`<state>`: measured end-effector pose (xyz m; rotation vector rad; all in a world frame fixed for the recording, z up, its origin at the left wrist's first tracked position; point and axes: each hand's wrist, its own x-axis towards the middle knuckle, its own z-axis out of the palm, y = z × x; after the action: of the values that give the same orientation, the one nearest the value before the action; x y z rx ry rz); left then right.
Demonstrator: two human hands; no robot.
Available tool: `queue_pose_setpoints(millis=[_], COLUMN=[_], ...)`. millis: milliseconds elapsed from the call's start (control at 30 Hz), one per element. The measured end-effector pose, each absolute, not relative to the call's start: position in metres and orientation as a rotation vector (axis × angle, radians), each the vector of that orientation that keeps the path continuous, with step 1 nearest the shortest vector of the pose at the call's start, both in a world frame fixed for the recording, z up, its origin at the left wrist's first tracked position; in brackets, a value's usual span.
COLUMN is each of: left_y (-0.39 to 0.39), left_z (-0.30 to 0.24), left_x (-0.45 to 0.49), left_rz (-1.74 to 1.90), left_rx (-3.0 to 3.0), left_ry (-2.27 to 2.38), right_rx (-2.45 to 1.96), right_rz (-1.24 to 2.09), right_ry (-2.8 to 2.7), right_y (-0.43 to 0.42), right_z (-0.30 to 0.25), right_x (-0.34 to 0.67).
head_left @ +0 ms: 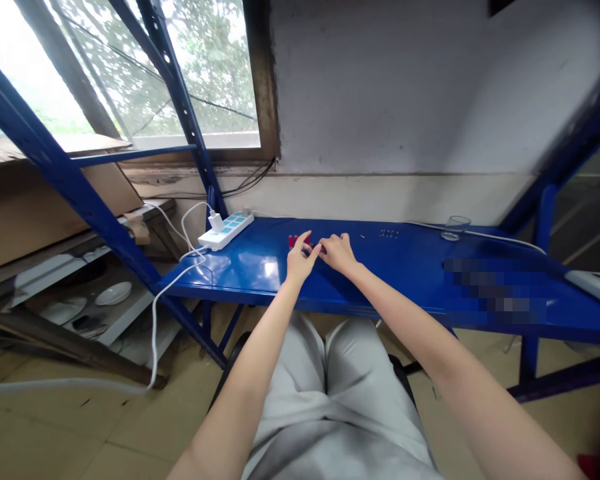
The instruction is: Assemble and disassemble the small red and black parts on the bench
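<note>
My left hand (pixel 301 259) is over the blue tabletop (pixel 250 267), its thumb reaching toward my right fingertips and its index finger bent. My right hand (pixel 339 252) meets it from the right, fingers curled and pinched together. Whatever lies between the fingertips is too small to make out. Small red pieces (pixel 293 241) stand on the table just behind my left hand, partly hidden by it. To the right of my hands, several tiny metal-looking parts (pixel 389 233) sit in short rows. One small loose piece (pixel 363 236) lies between those rows and my right hand.
A white power strip (pixel 226 231) with a plugged-in adapter is at the table's left end, its cable hanging over the edge. A clear glass (pixel 455 228) stands back right. Blurred dark items (pixel 495 290) and a pale object (pixel 597 287) lie farther right. Blue rack posts (pixel 180 100) flank the table.
</note>
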<state>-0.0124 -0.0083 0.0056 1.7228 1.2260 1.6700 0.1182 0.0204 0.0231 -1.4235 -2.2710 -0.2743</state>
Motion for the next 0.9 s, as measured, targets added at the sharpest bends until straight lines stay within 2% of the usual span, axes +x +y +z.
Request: queue_pose_setpoints(millis=[200, 600, 900], left_y=[0.003, 0.002, 0.002], left_z=[-0.003, 0.001, -0.002], left_x=[-0.014, -0.013, -0.012], left_rz=[1.496, 1.36, 1.286], left_rx=[1.667, 1.553, 1.565], left_ry=[1.097, 0.89, 0.865], right_rx=[-1.321, -1.261, -1.344], right_rz=[-0.379, 0.029, 0.167], right_ry=[-2.216, -1.766, -1.807], right_y=[0.0, -0.019, -0.02], right_z=[0.027, 0.008, 0.007], right_x=[0.135, 0.151, 0.155])
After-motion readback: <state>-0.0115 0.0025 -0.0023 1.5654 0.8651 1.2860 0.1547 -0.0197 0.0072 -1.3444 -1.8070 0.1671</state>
